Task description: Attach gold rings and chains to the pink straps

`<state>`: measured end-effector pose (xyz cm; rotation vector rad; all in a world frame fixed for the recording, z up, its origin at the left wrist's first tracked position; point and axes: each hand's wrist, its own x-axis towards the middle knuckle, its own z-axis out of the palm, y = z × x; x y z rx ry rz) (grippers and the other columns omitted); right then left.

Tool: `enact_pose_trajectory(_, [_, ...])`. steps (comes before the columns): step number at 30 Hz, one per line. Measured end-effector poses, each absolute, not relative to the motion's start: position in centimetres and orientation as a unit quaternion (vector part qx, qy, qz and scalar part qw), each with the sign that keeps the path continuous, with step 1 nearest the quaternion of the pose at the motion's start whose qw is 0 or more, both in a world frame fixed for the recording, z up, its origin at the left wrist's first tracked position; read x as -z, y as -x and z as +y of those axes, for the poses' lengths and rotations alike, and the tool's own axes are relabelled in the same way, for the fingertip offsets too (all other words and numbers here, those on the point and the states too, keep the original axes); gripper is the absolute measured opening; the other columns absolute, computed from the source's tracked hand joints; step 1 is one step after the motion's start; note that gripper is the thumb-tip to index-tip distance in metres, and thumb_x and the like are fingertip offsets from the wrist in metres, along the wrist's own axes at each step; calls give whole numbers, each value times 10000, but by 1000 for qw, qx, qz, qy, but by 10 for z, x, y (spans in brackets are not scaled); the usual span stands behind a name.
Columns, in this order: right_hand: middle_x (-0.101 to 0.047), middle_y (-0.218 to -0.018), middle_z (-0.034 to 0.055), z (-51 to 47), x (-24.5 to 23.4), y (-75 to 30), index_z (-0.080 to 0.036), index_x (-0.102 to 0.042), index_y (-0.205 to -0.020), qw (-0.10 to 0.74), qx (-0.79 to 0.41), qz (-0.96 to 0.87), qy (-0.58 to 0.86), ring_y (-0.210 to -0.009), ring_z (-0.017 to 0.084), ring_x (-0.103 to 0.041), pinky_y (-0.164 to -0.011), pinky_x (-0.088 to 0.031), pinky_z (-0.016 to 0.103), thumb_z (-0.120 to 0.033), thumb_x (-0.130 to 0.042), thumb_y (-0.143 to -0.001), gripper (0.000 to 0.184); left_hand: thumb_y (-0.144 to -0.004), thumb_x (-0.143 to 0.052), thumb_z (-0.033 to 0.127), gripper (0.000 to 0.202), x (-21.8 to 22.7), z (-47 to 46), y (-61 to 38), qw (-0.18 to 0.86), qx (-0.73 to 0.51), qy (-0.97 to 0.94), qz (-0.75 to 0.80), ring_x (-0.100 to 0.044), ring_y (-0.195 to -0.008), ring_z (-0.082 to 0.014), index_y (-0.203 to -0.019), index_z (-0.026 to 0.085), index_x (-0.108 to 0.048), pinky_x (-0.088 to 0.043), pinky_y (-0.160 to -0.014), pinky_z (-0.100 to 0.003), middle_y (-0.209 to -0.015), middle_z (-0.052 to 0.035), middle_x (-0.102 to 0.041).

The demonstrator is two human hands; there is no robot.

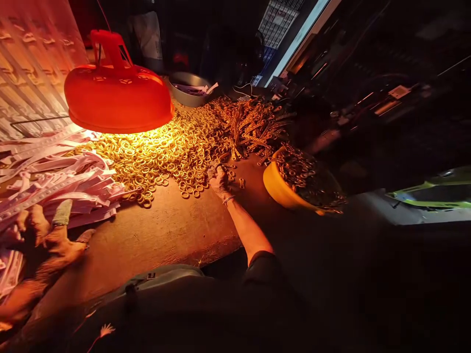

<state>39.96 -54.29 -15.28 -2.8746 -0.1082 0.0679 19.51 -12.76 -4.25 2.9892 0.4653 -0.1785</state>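
Observation:
A wide heap of small gold rings (165, 152) covers the brown table (162, 235) under the lamp. My right hand (218, 179) reaches out to the heap's near edge, its fingers bunched down on the rings; what they pinch is too small to make out. A thin band circles that wrist. My left hand (44, 238) sits at the lower left among white punched strips (62, 179). Its fingers are curled on a strip, and one finger is wrapped in tape.
A red lamp shade (117, 98) hangs low over the left of the heap. A yellow bowl (279, 189) full of ring pieces stands right of my hand. Behind it lie a tangle of gold linked pieces (253, 125) and a metal pan (189, 90). The right side is dark.

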Motion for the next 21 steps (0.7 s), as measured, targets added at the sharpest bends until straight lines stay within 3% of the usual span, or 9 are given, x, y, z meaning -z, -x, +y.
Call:
enact_pose_trajectory(1, [-677, -1030, 125, -556, 160, -402, -72, -667, -1050, 161, -11, 0, 987, -981, 133, -632, -980, -492, 328, -191, -392, -1003, 303, -641, -584, 619, 1026, 47, -141, -194, 84, -1, -988, 126, -168, -1452, -498, -1415, 693, 86, -221, -1055, -718, -1624, 222, 129])
enact_pose_trajectory(2, [-694, -1032, 144, -570, 166, -404, -73, -671, -1055, 192, 2, 41, 981, -1058, 208, -622, -990, -482, 353, -196, -471, -964, 251, -647, -612, 593, 997, 53, -157, -193, 111, -48, -989, 87, -218, -1450, -478, -1430, 696, -2, -236, -1091, -682, -1633, 217, 71])
enact_pose_trajectory(4, [-663, -1145, 215, -598, 179, -410, -44, -627, -1149, 234, 7, 105, 967, -1140, 257, -588, -1031, -440, 401, -237, -511, -936, 309, -722, -611, 516, 917, 66, -187, -191, 145, -77, -986, 11, -244, -1464, -429, -1467, 650, -93, -231, -1153, -624, -1644, 165, -94])
enact_pose_trajectory(6, [-633, -1220, 226, -615, 188, -415, -52, -591, -1208, 242, -1, 117, 963, -1167, 279, -575, -1038, -423, 419, -344, -539, -922, 412, -812, -577, 434, 864, 80, -214, -189, 163, -65, -983, -50, -294, -1452, -402, -1524, 549, -101, -261, -1149, -611, -1625, 43, -238])
enact_pose_trajectory(9, [-628, -1274, 163, -614, 193, -414, -132, -569, -1272, 238, 1, 61, 969, -1183, 266, -566, -1048, -409, 395, -471, -568, -889, 512, -887, -552, 366, 768, 100, -241, -187, 169, -44, -975, -137, -421, -1361, -408, -1564, 316, -195, -365, -1062, -590, -1496, -173, -419])
enact_pose_trajectory(11, [-614, -1305, 145, -600, 189, -409, -163, -549, -1318, 213, 2, 34, 976, -1206, 271, -545, -1062, -391, 397, -517, -578, -871, 571, -895, -566, 357, 663, 110, -251, -188, 169, -39, -970, -170, -471, -1305, -403, -1497, 198, -338, -391, -1035, -561, -1375, -231, -507])
enact_pose_trajectory(15, [-615, -1288, 185, -571, 171, -397, -142, -546, -1338, 147, -14, 28, 989, -1232, 302, -517, -1057, -369, 426, -533, -516, -903, 586, -896, -572, 381, 514, 120, -263, -199, 171, 3, -972, -163, -452, -1318, -386, -1355, 155, -513, -352, -1076, -550, -1338, -221, -541])
enact_pose_trajectory(21, [-686, -1163, 149, -562, 160, -389, -163, -655, -1186, 139, -54, 22, 989, -1128, 274, -580, -1005, -382, 380, -422, -474, -948, 395, -900, -517, 503, 594, 122, -263, -240, 119, 76, -984, -110, -347, -1374, -447, -1360, 128, -554, -313, -1058, -612, -1440, -261, -441])
